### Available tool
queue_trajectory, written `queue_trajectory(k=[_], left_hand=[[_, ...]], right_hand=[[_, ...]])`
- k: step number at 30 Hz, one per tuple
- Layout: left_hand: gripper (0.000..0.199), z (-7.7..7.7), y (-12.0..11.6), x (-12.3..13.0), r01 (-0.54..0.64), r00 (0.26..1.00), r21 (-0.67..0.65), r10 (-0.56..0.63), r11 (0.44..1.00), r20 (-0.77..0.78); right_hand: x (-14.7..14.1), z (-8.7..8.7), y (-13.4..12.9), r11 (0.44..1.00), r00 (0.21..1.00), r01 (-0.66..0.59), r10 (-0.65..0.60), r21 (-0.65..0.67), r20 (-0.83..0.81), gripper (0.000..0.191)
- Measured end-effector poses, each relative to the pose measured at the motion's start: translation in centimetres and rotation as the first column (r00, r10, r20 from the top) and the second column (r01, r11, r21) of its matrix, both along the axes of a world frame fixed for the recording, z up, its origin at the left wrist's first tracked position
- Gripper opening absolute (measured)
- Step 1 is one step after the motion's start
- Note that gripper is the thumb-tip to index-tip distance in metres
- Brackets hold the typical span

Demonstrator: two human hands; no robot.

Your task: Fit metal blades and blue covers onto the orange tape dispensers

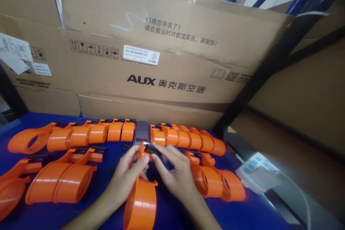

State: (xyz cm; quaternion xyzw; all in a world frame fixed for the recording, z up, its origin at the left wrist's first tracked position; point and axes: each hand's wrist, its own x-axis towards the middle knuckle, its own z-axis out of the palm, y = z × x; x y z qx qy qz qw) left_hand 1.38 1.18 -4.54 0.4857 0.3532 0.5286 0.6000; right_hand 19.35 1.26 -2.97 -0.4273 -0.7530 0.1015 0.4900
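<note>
An orange plastic ring-shaped part [142, 201] with a narrow arm hangs below my left hand [126, 176]. The fingers and thumb of that hand pinch the arm near its upper end. My right hand [176, 170] is closed on a small black piece [153, 149], which lies against the top of the orange arm. A light toothed or ribbed edge shows where the two meet. The fingers partly cover this joint, so I cannot tell whether the black piece is fixed to the orange part.
Similar orange parts stand in rows on the blue surface [107, 215], to the left [72, 183] and right [233, 185], many with black ends. A dark flat object [142, 132] lies behind my hands. A cardboard wall [172, 61] rises behind; a white corded device [257, 172] sits right.
</note>
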Motion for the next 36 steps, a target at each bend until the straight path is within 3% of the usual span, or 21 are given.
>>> queue_trajectory(k=[7, 17, 22, 24, 28, 31, 36], left_hand=[[0.033, -0.2, 0.1, 0.1, 0.027, 0.999, -0.017, -0.026, 1.0, 0.026], [0.03, -1.3, 0.7, -0.2, 0.096, 0.992, -0.117, -0.085, 0.988, 0.097], [0.026, -0.7, 0.4, -0.1, 0.084, 0.98, -0.198, -0.045, 0.977, 0.192], [0.024, -0.3, 0.4, -0.1, 0.062, 0.97, -0.218, -0.007, 0.974, 0.243], [0.026, 0.2, 0.5, -0.2, 0.034, 0.961, -0.256, 0.039, 0.966, 0.274], [0.027, 0.2, 0.5, -0.2, 0.036, 0.963, -0.26, 0.036, 0.965, 0.266], [0.027, -0.3, 0.4, -0.1, 0.036, 0.971, -0.228, 0.02, 0.973, 0.238]], right_hand=[[0.0, 0.3, -0.5, 0.998, 0.999, -0.043, 0.043, -0.041, -0.006, 0.034], [0.8, 0.7, -0.5, 0.969, 0.981, -0.196, 0.19, -0.15, -0.049, 0.037], [1.0, 0.6, 0.4, 0.98, 0.99, -0.097, 0.078, -0.171, -0.116, 0.022], [1.1, 0.4, 0.8, 0.974, 0.998, -0.047, 0.035, -0.223, -0.059, 0.021], [1.6, -0.3, 1.1, 0.947, 0.971, 0.08, -0.004, -0.312, 0.238, 0.012], [1.9, -0.7, 0.7, 0.935, 0.909, 0.141, 0.008, -0.326, 0.416, 0.025], [2.0, -0.5, 0.4, 0.913, 0.845, 0.177, 0.051, -0.368, 0.533, 0.033]])
